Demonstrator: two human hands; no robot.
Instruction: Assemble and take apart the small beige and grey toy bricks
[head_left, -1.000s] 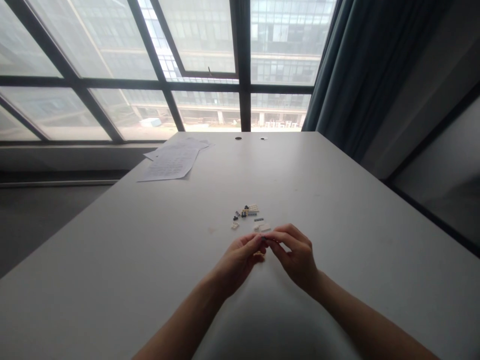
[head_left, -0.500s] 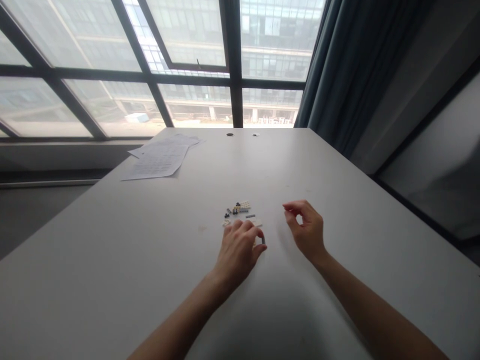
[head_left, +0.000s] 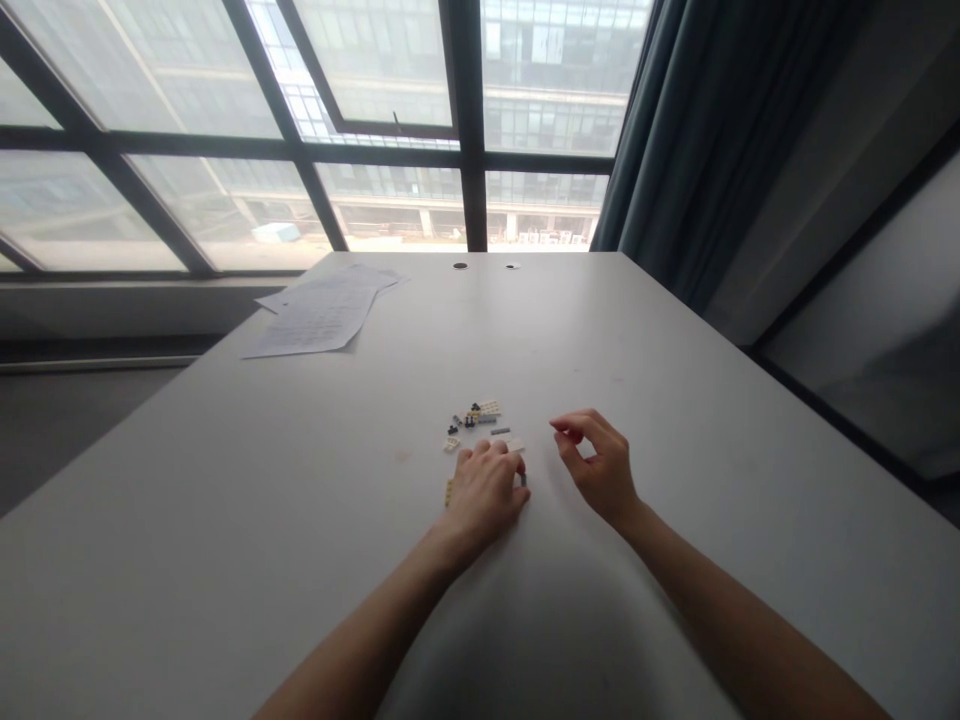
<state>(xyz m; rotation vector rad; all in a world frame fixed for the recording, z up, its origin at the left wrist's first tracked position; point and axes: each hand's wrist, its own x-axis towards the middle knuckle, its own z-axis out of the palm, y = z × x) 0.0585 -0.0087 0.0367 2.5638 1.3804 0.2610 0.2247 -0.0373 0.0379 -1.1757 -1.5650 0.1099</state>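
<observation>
My left hand (head_left: 486, 490) is low over the white table (head_left: 300, 520), its thumb and index finger closed on a small grey piece (head_left: 523, 480). A yellow studded piece (head_left: 449, 491) shows partly from under that hand. Just beyond its fingers lie several small building pieces: a cream plate (head_left: 490, 408), a grey bar (head_left: 500, 431), black pieces (head_left: 470, 421), a small white piece (head_left: 451, 444) and a flat white piece (head_left: 516, 444). To the right, my right hand (head_left: 598, 460) has thumb and index finger drawn together; anything between the tips is too small to make out.
Printed paper sheets (head_left: 322, 312) lie at the table's back left. Two round holes, one dark (head_left: 460, 266), are near the far edge. Windows stand beyond the table, with a dark blue curtain (head_left: 675, 150) at the right.
My right hand has moved a little left and down, toward my left hand. My left hand has shifted slightly and turned, and the yellow piece beside it has come into view.
</observation>
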